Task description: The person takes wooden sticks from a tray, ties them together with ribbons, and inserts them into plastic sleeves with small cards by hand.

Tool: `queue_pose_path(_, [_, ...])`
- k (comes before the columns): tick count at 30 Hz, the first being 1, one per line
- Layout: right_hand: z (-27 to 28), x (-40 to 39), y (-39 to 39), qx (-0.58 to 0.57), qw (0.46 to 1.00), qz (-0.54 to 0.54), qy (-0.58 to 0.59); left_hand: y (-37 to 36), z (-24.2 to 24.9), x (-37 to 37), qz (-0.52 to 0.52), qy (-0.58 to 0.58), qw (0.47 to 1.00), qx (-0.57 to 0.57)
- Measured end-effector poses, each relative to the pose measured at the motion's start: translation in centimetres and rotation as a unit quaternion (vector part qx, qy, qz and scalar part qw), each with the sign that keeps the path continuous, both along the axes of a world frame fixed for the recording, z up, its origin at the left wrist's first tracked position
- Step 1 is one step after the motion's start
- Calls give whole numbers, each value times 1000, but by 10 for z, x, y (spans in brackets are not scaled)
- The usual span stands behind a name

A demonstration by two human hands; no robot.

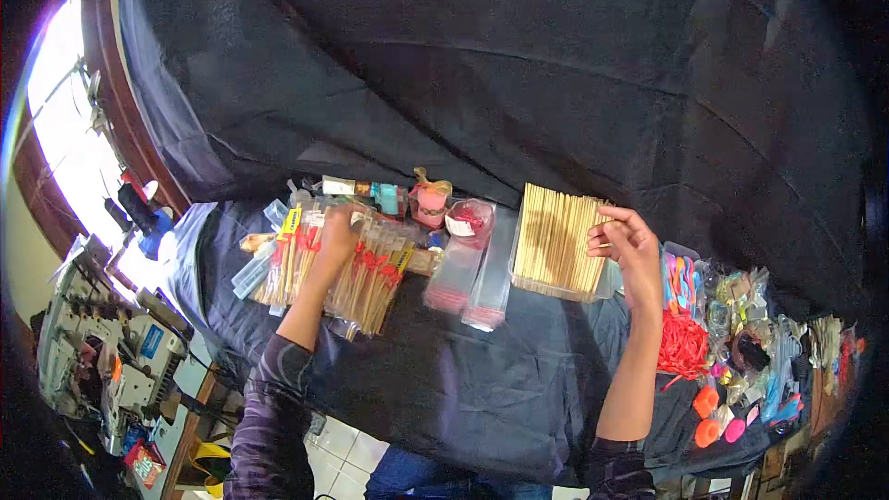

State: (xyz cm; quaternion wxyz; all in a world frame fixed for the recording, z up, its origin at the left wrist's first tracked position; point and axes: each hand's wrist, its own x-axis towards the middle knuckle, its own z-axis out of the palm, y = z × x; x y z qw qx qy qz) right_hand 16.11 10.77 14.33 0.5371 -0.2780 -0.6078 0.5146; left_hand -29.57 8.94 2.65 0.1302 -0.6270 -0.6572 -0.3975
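Dark cloth (519, 380) covers the work surface and hangs behind it. Right hand (633, 255): thumb and fingers drawn near one another at the right end of a row of wooden sticks (558, 241); whether a stick is pinched cannot be determined. Sticks lie directly left of this hand in a clear tray (609, 280), their long axes running away from the person, roughly side by side. Right hand is the nearer; the left is well apart. Left hand (339, 239): fingers curled down over packaged bundles (370, 292) with red ties; grip not determinable. Between the hands lie clear plastic sleeves (455, 273) and, above them, a pink item (431, 204). Farther right: a heap of red strands (683, 344) and coloured spoons (681, 280). Far left: a white machine (97, 361).

Markings: yellow labels (293, 221) on the bundles carry dark print, illegible; a blue plate (151, 342) on the machine, likewise illegible.
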Motion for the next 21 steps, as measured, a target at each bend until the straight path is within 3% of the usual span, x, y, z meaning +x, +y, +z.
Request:
queue_pose_path(2, [2,8,1,1,1000,-10,-3,1,-8,3,19,-6,998,-67])
queue_pose_path(4, [2,16,4,9,999,-35,3,-6,-8,16,139,110,982,-68])
queue_pose_path(8, [4,32,6,14,997,-69,8,-12,-4,24,116,123,982,-80])
queue_pose_path(10, [4,38,7,6,996,-85,8,-11,-7,25,155,194,967,-52])
queue_pose_path(17, [5,51,9,4,994,-104,21,-9,-2,23,117,211,967,-87])
queue_pose_path(21, [2,55,12,3,993,-115,16,-19,39,58,112,206,966,-112])
